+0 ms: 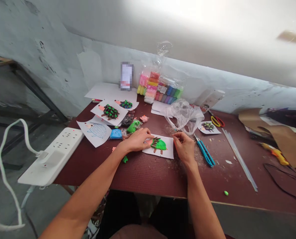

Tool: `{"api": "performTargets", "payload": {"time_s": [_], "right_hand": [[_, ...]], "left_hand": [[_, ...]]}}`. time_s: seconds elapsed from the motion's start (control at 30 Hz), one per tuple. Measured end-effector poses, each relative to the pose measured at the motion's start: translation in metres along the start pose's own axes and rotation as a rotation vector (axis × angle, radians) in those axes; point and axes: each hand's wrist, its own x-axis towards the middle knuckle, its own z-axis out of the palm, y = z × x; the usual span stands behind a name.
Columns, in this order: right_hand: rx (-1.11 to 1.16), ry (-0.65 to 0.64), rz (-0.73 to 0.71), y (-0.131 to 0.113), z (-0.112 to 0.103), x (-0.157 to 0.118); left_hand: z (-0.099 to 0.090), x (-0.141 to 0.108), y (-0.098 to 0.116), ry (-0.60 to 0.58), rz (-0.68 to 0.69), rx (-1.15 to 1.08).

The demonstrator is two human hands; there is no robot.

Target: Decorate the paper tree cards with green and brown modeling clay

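Note:
A white paper card point(168, 153) with a clay hedgehog point(159, 144) on it lies before me: green body, pink head, brown feet, and brown spines near the head. My left hand point(138, 139) bends over the card's left edge, fingers pressed on it beside the hedgehog's head. At the card's upper right corner, my right hand point(185, 146) is closed in a pinch; what its fingertips hold, if anything, is too small to make out. Green clay point(133, 126) in a wrapper and a blue clay packet point(116, 134) lie beyond my left hand. Turquoise-handled scissors point(204, 152) rest right of my right hand.
Other hedgehog cards point(96, 132) lie at the left, near a white power strip point(63, 156). Bagged coloured clay point(160, 89) and a crumpled plastic bag point(184, 114) stand towards the wall. Glue sticks point(240, 159), red-yellow scissors point(217, 121) and a yellow glue gun point(274, 153) lie right.

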Motion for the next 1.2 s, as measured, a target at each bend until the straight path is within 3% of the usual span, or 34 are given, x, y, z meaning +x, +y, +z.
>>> {"api": "performTargets", "payload": {"time_s": [0.13, 0.37, 0.87, 1.2], "right_hand": [[0.15, -0.034, -0.025, -0.01, 0.001, -0.002], [0.288, -0.167, 0.09, -0.01, 0.007, -0.006], [0.098, -0.203, -0.037, -0.013, 0.006, -0.007], [0.2, -0.246, 0.001, -0.018, 0.008, -0.012]], "left_hand": [[0.0, 0.0, 0.0, 0.004, 0.004, -0.016], [-0.001, 0.0, 0.001, -0.007, -0.003, -0.023], [0.0, -0.001, 0.0, 0.01, 0.01, -0.007], [0.001, -0.001, -0.002, 0.0, 0.016, -0.011]]}}
